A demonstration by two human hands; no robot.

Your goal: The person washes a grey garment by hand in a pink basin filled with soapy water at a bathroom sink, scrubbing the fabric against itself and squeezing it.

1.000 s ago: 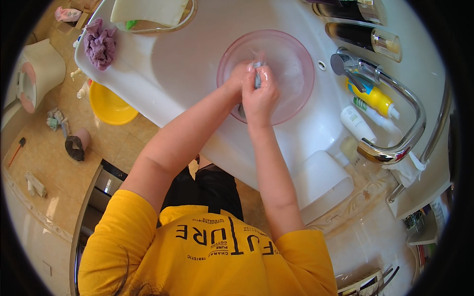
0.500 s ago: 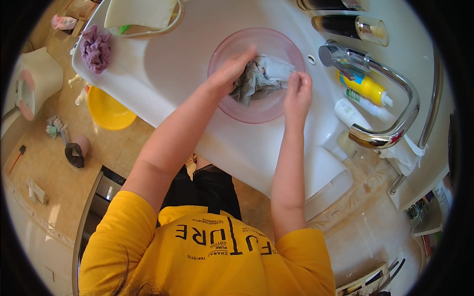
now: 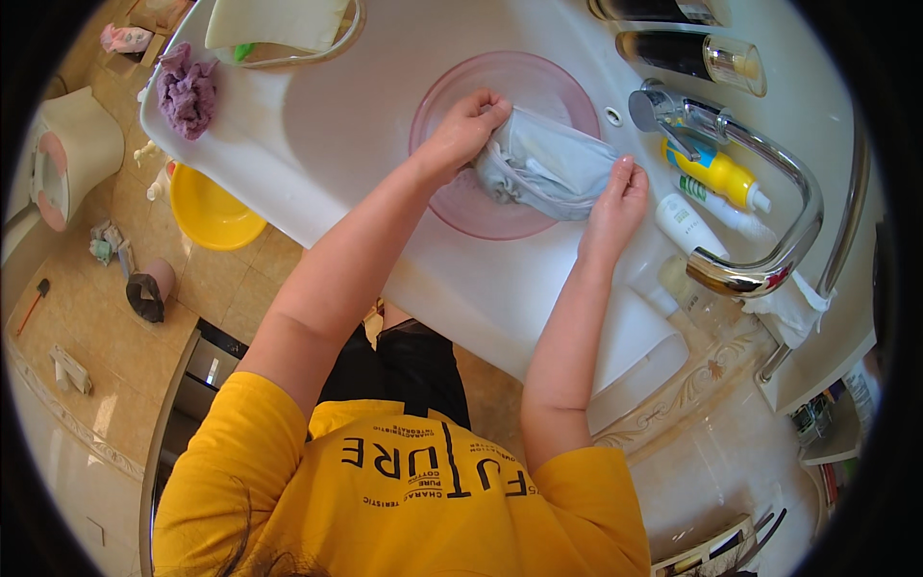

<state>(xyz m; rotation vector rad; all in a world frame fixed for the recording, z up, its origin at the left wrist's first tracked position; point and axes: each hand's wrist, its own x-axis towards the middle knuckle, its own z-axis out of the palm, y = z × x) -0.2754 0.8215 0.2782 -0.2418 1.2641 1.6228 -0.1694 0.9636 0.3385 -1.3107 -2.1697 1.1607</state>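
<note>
A wet, pale grey-blue cloth (image 3: 550, 162) is stretched between my two hands over a translucent pink basin (image 3: 452, 213). My left hand (image 3: 471, 125) pinches its upper left corner, fingers closed. At the cloth's right end, my right hand (image 3: 620, 197) grips the edge between thumb and fingers, just past the basin's rim. Below the taut part, the rest of the cloth hangs bunched toward the basin's bottom. The basin stands in a white sink (image 3: 317, 135).
A chrome faucet (image 3: 745, 274) arches at the right, beside a yellow bottle (image 3: 716, 173) and a white tube (image 3: 687, 226). A purple cloth (image 3: 187, 91) lies on the sink's left edge. Down on the floor at left are a yellow basin (image 3: 216, 236) and a small bin (image 3: 149, 293).
The crumpled cloth has been lifted and spread taut. My right hand has moved right and slightly down, past the rim; my left hand has closed on the cloth's corner.
</note>
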